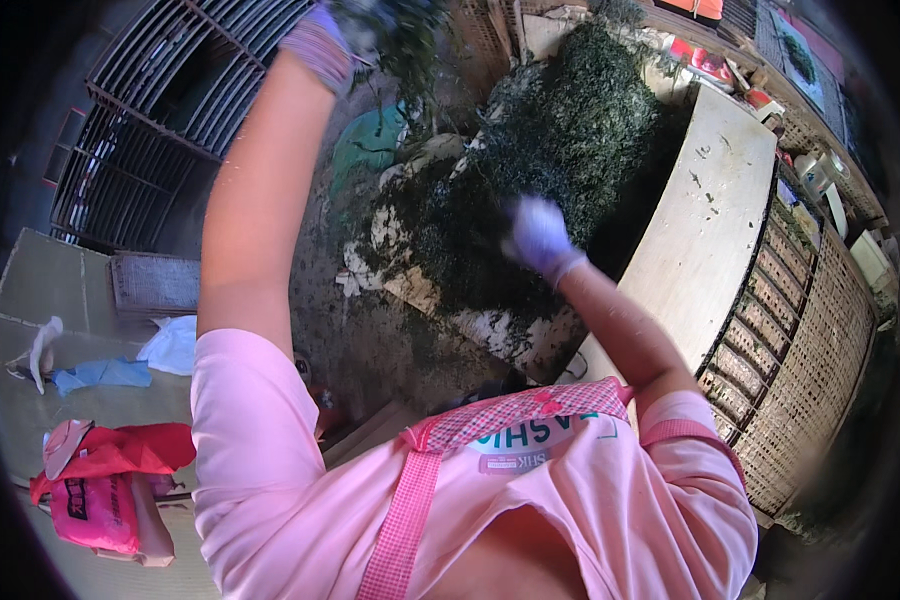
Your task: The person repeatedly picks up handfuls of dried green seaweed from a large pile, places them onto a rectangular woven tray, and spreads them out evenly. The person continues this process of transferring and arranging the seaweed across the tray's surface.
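Note:
A large heap of dark green, stringy leaf-like material lies on pale sheeting spread over the floor in front of me. Up at the top edge, my left hand in a thin purple-and-white glove is closed on a loose clump of the same dark green material, which is smeared by motion. Part of that hand is cut off by the frame. Over the near right part of the heap is my right hand, in a pale purple glove. Motion blurs its fingers, so its grip does not show.
Slatted metal racks stand at the upper left. A pale board rests beside woven bamboo trays on the right. Green netting lies left of the heap. A red-and-pink bag and blue cloth lie at the left.

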{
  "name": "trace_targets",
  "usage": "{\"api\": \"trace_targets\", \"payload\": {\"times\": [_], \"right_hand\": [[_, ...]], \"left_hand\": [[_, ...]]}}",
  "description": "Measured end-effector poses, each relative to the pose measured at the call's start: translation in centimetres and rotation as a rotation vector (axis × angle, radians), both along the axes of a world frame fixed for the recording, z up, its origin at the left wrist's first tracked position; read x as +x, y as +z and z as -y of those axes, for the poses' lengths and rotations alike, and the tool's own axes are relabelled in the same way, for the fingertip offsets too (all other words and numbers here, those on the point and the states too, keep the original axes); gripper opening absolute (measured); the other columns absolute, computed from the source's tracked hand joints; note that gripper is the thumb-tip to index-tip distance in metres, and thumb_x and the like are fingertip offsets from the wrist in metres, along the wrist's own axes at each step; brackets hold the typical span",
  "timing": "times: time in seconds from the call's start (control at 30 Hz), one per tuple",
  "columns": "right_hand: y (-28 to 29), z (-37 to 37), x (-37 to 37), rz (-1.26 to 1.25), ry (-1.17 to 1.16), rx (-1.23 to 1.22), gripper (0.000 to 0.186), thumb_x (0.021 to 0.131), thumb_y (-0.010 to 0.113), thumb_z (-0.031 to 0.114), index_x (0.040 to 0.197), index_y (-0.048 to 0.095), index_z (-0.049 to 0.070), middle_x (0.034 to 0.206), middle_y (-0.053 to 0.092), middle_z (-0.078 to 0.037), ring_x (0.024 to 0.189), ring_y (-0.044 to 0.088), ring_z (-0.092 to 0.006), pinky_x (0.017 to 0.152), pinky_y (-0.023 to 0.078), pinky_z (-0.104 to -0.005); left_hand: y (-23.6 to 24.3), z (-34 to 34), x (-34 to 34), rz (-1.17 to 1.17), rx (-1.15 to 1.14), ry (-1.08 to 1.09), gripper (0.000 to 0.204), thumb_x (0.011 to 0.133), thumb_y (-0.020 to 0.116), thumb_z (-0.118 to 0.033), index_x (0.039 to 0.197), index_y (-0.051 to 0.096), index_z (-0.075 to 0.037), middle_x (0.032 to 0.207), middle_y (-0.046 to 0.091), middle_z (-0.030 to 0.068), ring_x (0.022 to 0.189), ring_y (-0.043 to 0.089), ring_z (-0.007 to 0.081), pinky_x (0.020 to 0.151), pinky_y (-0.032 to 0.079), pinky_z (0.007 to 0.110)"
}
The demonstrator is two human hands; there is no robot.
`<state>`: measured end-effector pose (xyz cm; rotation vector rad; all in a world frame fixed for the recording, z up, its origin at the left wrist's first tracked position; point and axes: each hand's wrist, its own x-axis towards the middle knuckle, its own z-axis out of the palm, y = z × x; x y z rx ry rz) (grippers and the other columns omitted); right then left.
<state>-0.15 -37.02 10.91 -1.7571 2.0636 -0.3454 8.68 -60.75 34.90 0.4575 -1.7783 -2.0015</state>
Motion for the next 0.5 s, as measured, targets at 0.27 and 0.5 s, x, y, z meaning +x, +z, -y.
{"api": "trace_targets", "payload": {"times": [0.27,0.5], "right_hand": [[1.7,7.3,-3.3,-0.273,-0.066,-0.787,0.038,0.081,0.053,0.011,0.118,0.06,0.006,0.126,0.053,-0.015,0.12,0.047,-0.0344,0.097,0.04,-0.0447],[-10.5,-4.8,-9.5,1.181,-0.181,0.232,0.037,0.094,0.04,0.012,0.125,0.059,0.009,0.13,0.058,-0.011,0.12,0.053,-0.0241,0.104,0.041,-0.0354]], "left_hand": [[2.6,2.2,-2.6,0.002,-0.108,0.024,0.016,0.094,0.044,-0.017,0.093,0.057,-0.006,0.078,0.058,0.0025,0.065,0.056,0.0133,0.06,0.046,0.029],[9.3,0.8,-2.7,-0.24,-0.177,-0.107,0.013,0.093,0.044,-0.013,0.089,0.055,-0.008,0.071,0.054,-0.0009,0.058,0.052,0.0102,0.052,0.043,0.026]]}}
